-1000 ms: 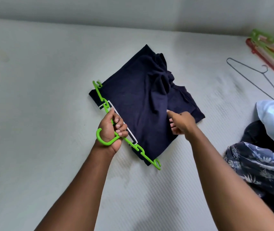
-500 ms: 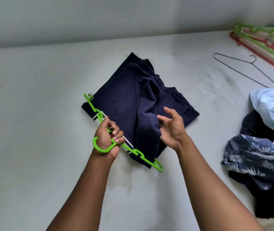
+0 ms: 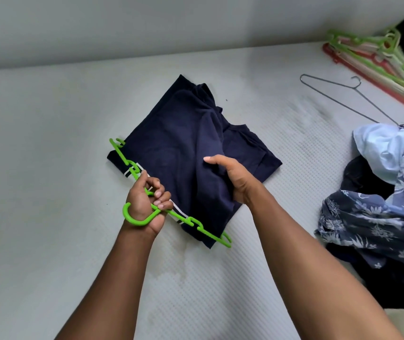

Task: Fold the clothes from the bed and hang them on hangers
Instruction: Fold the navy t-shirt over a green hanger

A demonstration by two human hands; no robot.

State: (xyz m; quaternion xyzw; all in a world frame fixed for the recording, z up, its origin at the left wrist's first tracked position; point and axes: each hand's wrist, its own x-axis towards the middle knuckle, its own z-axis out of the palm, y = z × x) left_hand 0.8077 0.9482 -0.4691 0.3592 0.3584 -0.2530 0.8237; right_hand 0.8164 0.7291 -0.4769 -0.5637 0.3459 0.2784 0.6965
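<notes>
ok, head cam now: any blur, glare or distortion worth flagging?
Head view: light soft, even, no glare, faint shadows on the bed; left hand, right hand, green hanger and navy garment sharp; plastic hanger stack top right softer; bed's far edge tilted.

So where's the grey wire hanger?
Head view, far right: the thin grey wire hanger lies on the white mattress, between the stacked plastic hangers and the clothes pile.
</notes>
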